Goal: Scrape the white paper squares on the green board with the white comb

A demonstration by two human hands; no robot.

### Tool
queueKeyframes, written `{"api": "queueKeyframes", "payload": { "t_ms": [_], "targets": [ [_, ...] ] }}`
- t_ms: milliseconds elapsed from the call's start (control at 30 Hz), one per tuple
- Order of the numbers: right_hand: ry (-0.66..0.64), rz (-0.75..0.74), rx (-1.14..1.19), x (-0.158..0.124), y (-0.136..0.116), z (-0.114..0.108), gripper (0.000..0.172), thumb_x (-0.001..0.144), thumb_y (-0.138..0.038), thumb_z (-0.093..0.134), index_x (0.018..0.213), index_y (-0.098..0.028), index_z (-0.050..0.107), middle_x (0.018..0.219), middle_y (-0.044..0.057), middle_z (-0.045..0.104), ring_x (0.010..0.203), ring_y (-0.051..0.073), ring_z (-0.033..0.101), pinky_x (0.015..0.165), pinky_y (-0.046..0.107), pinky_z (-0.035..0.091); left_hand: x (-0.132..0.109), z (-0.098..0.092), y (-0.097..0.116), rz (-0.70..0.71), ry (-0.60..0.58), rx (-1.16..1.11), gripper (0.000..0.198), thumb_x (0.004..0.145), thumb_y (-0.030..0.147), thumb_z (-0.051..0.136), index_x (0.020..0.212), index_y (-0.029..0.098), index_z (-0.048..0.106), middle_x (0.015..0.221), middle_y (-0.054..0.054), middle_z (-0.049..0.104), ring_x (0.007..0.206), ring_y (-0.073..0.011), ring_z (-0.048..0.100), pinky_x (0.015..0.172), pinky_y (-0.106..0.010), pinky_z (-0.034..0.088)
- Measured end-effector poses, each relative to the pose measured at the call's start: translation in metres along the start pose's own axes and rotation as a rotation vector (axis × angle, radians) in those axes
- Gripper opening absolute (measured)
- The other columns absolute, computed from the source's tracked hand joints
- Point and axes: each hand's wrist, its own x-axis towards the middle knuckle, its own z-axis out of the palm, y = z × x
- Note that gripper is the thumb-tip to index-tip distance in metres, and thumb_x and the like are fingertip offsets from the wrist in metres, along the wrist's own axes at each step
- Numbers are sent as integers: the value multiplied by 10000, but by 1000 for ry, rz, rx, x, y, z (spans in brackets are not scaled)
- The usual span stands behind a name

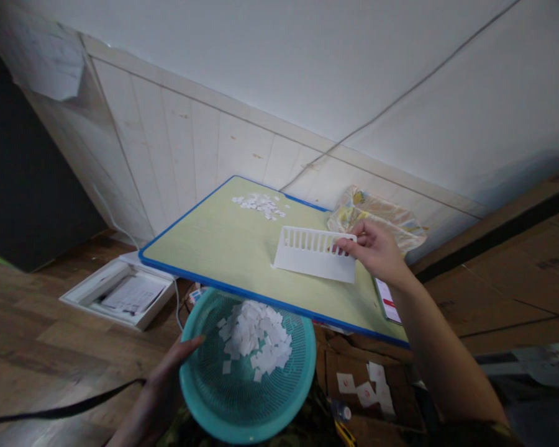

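Right hand (pixel 377 250) grip seemingly pinches white plate (pixel 314 256) edge.

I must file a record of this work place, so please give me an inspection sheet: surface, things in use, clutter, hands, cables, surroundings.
Surface: table, yellow-green top, blue rim.
Job's things: teal basket with white pieces in it, held below the table's near edge; white slotted plate on the table; small pile of like pieces near the far edge.
Clutter: patterned cloth at the far right corner; open white box on the floor.
Hands: left hand grips the basket's rim; right hand pinches the plate's upper right corner.
Cables: thin wire along the wall; black strap at lower left.
Surroundings: panelled wall, wooden floor, cardboard boxes at right.
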Motion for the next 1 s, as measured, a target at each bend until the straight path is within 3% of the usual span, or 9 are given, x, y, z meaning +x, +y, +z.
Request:
{"api": "queueKeyframes", "payload": {
  "t_ms": [233, 433, 567, 867, 1000],
  "targets": [
    [-25, 14, 31, -45, -23, 2, 269, 752, -318, 779, 735, -216, 531, 707, 12, 725, 618, 166, 706, 491, 220, 522, -11, 12, 4, -12, -9, -10, 531, 740, 223, 712, 1261, 139, 657, 979, -105, 808, 1012, -371, 704, 889, -447, 571],
    [108, -16, 34, -44, -16, 2, 289, 727, -334, 797, 711, -216, 534, 682, -1, 726, 583, 166, 700, 478, 227, 539, -8, 10, 2, 2, -20, -39, 387, 703, 207, 742, 1083, 134, 741, 1018, -122, 800, 1047, -368, 691, 899, -413, 565],
    [92, 20, 19, -48, -4, 3, 275, 735, -350, 788, 727, -217, 548, 732, 20, 742, 633, 188, 715, 513, 257, 564, -6, 8, 1, -7, -4, -29, 312, 705, 202, 736, 1012, 146, 755, 980, -119, 808, 1010, -369, 707, 879, -436, 573],
    [91, 20, 12, -68, -10, 2, 256, 731, -291, 794, 716, -213, 551, 691, 0, 722, 594, 163, 700, 500, 229, 545, -16, 17, 7, -14, -35, -17, 320, 753, 200, 705, 1069, 161, 738, 908, -87, 819, 1007, -346, 713, 900, -428, 563],
    [201, -12, 19, -56, 4, 1, 288, 724, -328, 796, 729, -226, 527, 672, -8, 710, 570, 169, 685, 497, 254, 540, -16, 16, 8, -11, -18, -10, 293, 753, 209, 705, 1040, 164, 742, 922, -87, 817, 1009, -353, 712, 898, -443, 565]
  ]
}}
